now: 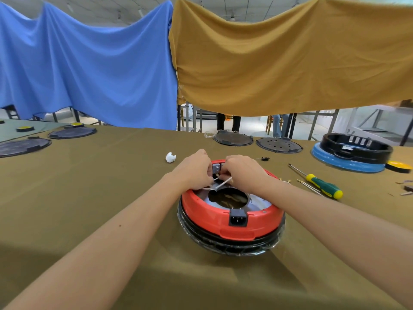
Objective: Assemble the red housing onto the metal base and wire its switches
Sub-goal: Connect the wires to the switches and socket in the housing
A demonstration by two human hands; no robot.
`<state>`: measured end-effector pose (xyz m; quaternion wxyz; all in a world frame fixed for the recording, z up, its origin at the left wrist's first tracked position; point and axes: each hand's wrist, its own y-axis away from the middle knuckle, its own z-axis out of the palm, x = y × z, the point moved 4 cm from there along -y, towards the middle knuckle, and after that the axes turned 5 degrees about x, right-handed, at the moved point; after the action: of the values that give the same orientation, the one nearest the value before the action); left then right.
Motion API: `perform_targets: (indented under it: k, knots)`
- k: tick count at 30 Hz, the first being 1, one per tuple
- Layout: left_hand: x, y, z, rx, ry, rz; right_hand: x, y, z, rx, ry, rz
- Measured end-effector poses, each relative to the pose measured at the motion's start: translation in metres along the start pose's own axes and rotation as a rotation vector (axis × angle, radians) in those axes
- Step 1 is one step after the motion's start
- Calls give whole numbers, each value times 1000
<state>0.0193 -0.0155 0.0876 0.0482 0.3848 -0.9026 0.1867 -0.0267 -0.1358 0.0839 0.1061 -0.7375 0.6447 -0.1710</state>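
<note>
One head-worn wide-angle view looks forward and down from close above the table (89, 198). Both forearms reach away from it toward the far side.

body: two bare forearms; hands (196, 168) ungloved; no sleeves visible

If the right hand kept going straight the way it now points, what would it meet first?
The right hand points forward and leftward, at the grey switch block on the far rim of the red housing. It probably meets that first, perhaps already touching; the left hand lies just beyond.
</note>
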Motion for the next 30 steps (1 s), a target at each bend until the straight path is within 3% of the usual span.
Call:
perform_targets:
  k: [8,19,25,30]
  knots:
    - [3,-20,3,68,-153,54,3,0,2,49,-48,41]
    - [-3,-22,12,106,-152,67,7,4,-4,88,-232,63]
    - [-1,-23,14,124,-206,90,21,9,-10,235,-373,246]
    - [1,-23,14,127,-260,98,26,10,-9,246,-425,336]
